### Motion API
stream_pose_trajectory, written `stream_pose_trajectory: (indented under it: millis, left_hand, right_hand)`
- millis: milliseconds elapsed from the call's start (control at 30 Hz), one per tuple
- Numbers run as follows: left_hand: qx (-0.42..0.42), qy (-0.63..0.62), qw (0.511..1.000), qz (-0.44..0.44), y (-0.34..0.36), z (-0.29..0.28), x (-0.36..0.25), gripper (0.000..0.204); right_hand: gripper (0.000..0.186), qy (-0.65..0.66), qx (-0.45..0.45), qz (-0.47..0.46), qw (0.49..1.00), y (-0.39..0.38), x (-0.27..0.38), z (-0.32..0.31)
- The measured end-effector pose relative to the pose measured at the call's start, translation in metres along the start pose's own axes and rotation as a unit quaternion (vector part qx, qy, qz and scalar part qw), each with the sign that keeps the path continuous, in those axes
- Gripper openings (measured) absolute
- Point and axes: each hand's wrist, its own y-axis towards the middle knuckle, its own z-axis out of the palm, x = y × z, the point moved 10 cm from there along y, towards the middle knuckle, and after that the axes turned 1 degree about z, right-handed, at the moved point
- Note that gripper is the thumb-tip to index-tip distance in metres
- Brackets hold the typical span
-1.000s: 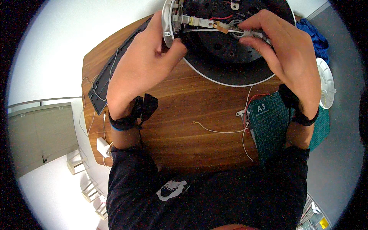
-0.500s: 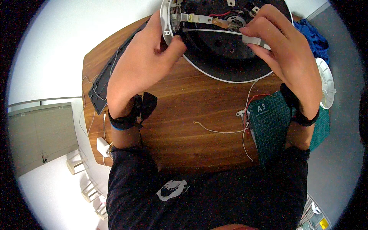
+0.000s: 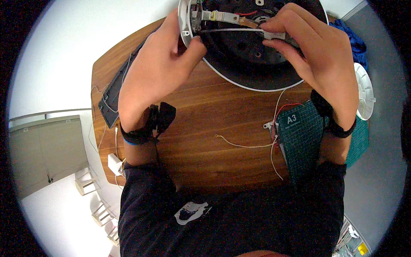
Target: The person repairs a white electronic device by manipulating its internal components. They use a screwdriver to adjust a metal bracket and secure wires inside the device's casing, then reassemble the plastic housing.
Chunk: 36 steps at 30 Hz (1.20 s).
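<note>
A round housing [image 3: 233, 64] with a black inside and a white rim lies at the top of the head view, partly cut off. My left hand [image 3: 152, 75] is closed on a white curved part [image 3: 185, 19] at the housing's left edge, thumb in front and fingers hidden behind. From that part a metal strip [image 3: 227, 17] reaches over the housing, with a thin white wire [image 3: 233, 30] below it. Between thumb and fingertips, my right hand [image 3: 319, 55] pinches a small whitish block [image 3: 274, 35] at the wire's right end. Behind the hand runs a short red wire [image 3: 247, 14].
The wooden table [image 3: 205, 111] carries a green cutting mat [image 3: 299, 141] on the right, beside loose white wires [image 3: 248, 146]. A dark flat panel [image 3: 112, 100] lies left, near a white adapter [image 3: 114, 164]. Blue cloth [image 3: 355, 47] and a white ribbed disc [image 3: 364, 92] are at far right.
My right hand has shifted slightly left with the whitish block, which now sits more level and farther over the housing's middle. My left hand keeps its hold, almost unmoved.
</note>
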Motion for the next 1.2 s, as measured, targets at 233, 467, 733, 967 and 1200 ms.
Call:
stream_pose_trajectory:
  millis: [233,467,733,967,1200]
  left_hand:
    - [-0.018,0.012,0.998,0.059,-0.004,0.001,-0.005,0.039]
    - [-0.012,-0.022,0.996,0.09,0.0,0.003,-0.006,0.037]
    - [0.002,0.012,0.998,0.058,-0.001,0.003,-0.004,0.04]
    - [-0.022,-0.007,0.994,0.105,-0.001,0.002,-0.007,0.041]
    - [0.017,0.033,0.999,0.012,0.0,0.003,-0.001,0.041]
  right_hand:
    - [0.029,0.066,-0.037,-0.014,0.997,-0.008,0.004,0.004]
    - [0.03,0.046,0.032,0.07,0.996,-0.006,-0.007,-0.002]
    - [0.028,0.071,0.028,0.052,0.996,-0.006,-0.006,-0.002]
    - [0.03,0.067,-0.004,0.025,0.997,-0.009,0.0,-0.001]
    - [0.03,0.067,-0.035,-0.015,0.997,-0.011,0.004,-0.005]
